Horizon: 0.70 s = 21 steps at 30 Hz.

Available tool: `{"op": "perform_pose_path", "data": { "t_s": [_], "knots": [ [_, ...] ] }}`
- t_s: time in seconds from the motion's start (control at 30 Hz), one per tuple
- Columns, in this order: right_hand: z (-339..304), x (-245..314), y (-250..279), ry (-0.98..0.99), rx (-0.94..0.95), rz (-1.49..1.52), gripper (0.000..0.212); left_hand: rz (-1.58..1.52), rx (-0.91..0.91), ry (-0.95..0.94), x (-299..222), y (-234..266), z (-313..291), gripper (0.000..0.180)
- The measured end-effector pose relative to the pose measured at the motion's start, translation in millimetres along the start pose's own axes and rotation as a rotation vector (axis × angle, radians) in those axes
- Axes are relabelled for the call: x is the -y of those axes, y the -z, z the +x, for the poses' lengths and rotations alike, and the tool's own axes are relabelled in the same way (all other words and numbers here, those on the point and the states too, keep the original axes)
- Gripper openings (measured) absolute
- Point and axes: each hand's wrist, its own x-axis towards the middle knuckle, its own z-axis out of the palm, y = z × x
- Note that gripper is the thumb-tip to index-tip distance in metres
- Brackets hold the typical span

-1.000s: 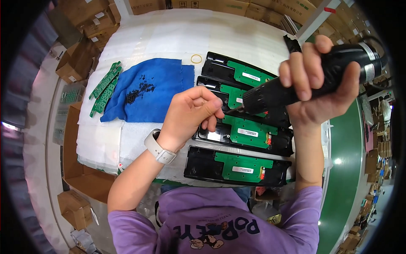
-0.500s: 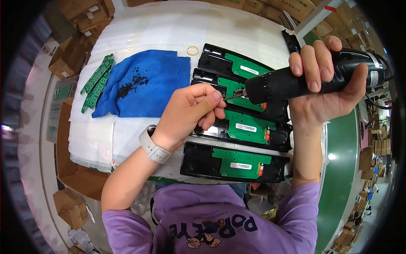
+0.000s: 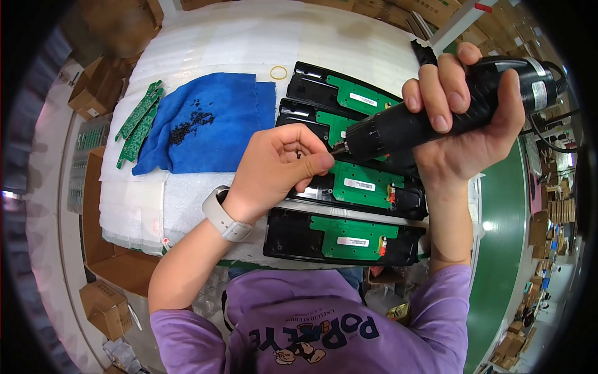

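My right hand (image 3: 467, 118) is wrapped around a black electric screwdriver (image 3: 389, 132), which points left and slightly down. Its bit tip meets the pinched thumb and fingertips of my left hand (image 3: 283, 159). Small black screws (image 3: 299, 154) show between the curled fingers of that hand; whether one sits on the bit is hidden by the thumb. Below both hands lie black plastic housings (image 3: 289, 240) in a row, each with a green circuit board (image 3: 355, 185) in it. The second housing from the far side is partly covered by my left hand and the screwdriver.
Left of the housings, a blue cloth (image 3: 233, 112) carries a scattered pile of black screws (image 3: 190, 128). Loose green circuit boards (image 3: 140, 124) lie at the cloth's left edge. A yellow rubber band (image 3: 278, 73) rests on the white-covered table (image 3: 218, 43). A cable (image 3: 554, 137) trails from the screwdriver at right.
The screwdriver has moved left and tilted, its bit coming up to my left fingertips. My left fingers have shifted, so screws in them now show.
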Motion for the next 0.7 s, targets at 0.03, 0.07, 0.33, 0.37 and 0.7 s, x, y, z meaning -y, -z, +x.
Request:
{"op": "perform_pose_path", "data": {
  "t_s": [0.03, 0.07, 0.33, 0.37, 0.7],
  "knots": [
    [0, 1, -2, 0.000, -0.001, -0.001, 0.040, 0.060, 0.005, -0.005, -1, 0, 0, 0.008],
    [1, 2, -3, -0.034, -0.018, -0.004, 0.039, 0.059, 0.007, -0.005, -3, -2, -1, 0.008],
    [-2, 5, 3, -0.084, -0.199, 0.070, 0.040, 0.076, -0.051, -0.061, 1, -9, -2, 0.014],
    [-6, 5, 3, -0.087, -0.157, 0.002, 0.038, 0.075, -0.046, -0.061, 0, -8, -1, 0.014],
    [-21, 10, -2, -0.148, 0.123, -0.219, 0.046, 0.386, 0.093, -0.045, -3, -9, -10, 0.020]
  ]
}}
